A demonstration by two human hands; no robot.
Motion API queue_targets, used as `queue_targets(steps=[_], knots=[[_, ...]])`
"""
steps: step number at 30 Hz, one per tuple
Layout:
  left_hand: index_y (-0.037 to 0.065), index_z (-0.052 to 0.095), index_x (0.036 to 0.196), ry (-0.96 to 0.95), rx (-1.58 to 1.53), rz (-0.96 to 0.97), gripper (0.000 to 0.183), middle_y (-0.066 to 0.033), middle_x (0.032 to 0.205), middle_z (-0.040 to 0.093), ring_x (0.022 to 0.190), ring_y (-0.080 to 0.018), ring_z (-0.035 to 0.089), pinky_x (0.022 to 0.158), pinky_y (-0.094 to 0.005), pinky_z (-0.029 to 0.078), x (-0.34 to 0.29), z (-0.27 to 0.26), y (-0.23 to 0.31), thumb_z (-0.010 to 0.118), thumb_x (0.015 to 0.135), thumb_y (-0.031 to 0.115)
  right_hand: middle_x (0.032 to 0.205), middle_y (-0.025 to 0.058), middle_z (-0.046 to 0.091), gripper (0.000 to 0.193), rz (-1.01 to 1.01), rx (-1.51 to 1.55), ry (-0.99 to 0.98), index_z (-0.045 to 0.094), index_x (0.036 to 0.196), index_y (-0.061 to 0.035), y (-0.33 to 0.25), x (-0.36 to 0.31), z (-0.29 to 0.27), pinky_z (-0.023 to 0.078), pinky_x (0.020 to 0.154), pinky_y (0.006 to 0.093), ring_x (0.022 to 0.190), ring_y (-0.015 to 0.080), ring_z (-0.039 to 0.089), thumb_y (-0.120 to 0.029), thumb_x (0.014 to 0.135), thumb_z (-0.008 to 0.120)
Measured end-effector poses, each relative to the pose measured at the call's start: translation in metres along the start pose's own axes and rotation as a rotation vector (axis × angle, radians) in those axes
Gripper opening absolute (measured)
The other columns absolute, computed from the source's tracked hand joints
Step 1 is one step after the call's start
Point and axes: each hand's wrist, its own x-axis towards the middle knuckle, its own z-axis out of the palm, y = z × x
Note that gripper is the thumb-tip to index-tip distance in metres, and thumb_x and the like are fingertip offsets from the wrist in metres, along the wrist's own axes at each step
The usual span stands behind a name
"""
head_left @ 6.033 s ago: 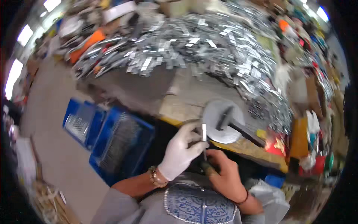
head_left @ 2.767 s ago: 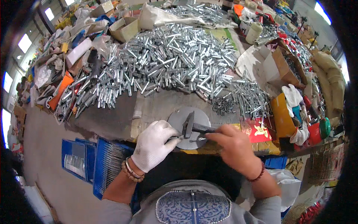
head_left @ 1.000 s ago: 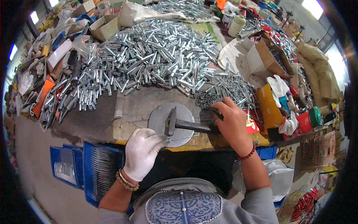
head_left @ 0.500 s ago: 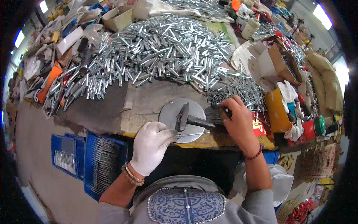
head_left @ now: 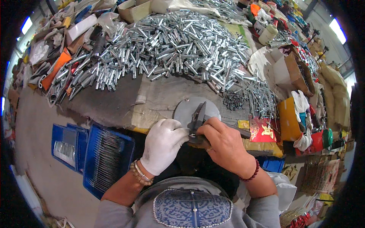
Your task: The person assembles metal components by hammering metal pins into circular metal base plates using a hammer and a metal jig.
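Note:
My left hand [head_left: 161, 146], in a white glove, is closed in a pinch at the near edge of a round grey metal plate [head_left: 186, 110]. My bare right hand [head_left: 226, 146] is closed too, its fingertips meeting the left ones. Between them a small bit of bright metal [head_left: 192, 135] shows, apparently the thin metal rod; the fingers hide the rest. Just beyond lies a hammer, its dark head [head_left: 199, 116] on the plate and its handle [head_left: 243, 133] running right behind my right hand.
Shiny metal tubes [head_left: 178, 45] form a big heap across the bench. Small dark pins [head_left: 234, 100] and thin rods [head_left: 262, 95] lie at right, near a red packet [head_left: 264, 129]. Blue trays [head_left: 89, 163] of rods stand lower left. Cardboard boxes [head_left: 291, 72] crowd the right side.
My right hand has come left and nearer, from beside the small dark pins to my left fingertips. The rod that stuck out from my left fingers is now mostly hidden. The view has shifted slightly.

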Motion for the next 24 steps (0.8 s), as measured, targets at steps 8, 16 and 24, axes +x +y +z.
queue_targets(steps=[8,16,24], knots=[[0.005,0.071,0.095,0.013,-0.015,0.033,0.021,-0.0113,0.098,0.066,0.096,-0.0363,0.064,0.083,-0.0463,0.052,0.001,-0.003,-0.002,0.076,0.075,0.002,0.107,0.0128,0.057,0.026,-0.085,-0.147,-0.048,0.062,0.111,-0.0049,-0.008,0.010,-0.005,0.057,0.080,0.0433,0.102,0.0324,0.066,-0.007,0.085,0.066],[0.005,0.070,0.093,0.016,-0.018,0.026,0.020,-0.0111,0.097,0.066,0.095,-0.0365,0.064,0.083,-0.0464,0.052,0.000,0.000,-0.002,0.075,0.074,0.002,0.108,0.0137,0.057,0.021,-0.049,-0.147,-0.070,0.062,0.109,-0.0044,-0.008,0.010,-0.003,0.058,0.080,0.0450,0.100,0.0332,0.067,-0.007,0.088,0.063],[0.006,0.072,0.095,0.016,-0.003,0.023,0.022,-0.0104,0.097,0.066,0.096,-0.0363,0.064,0.083,-0.0462,0.052,-0.001,0.000,-0.001,0.076,0.074,0.003,0.105,0.0130,0.057,0.018,-0.066,-0.170,-0.041,0.061,0.106,-0.0046,-0.007,0.010,-0.002,0.058,0.079,0.0440,0.099,0.0325,0.067,-0.008,0.089,0.063]])
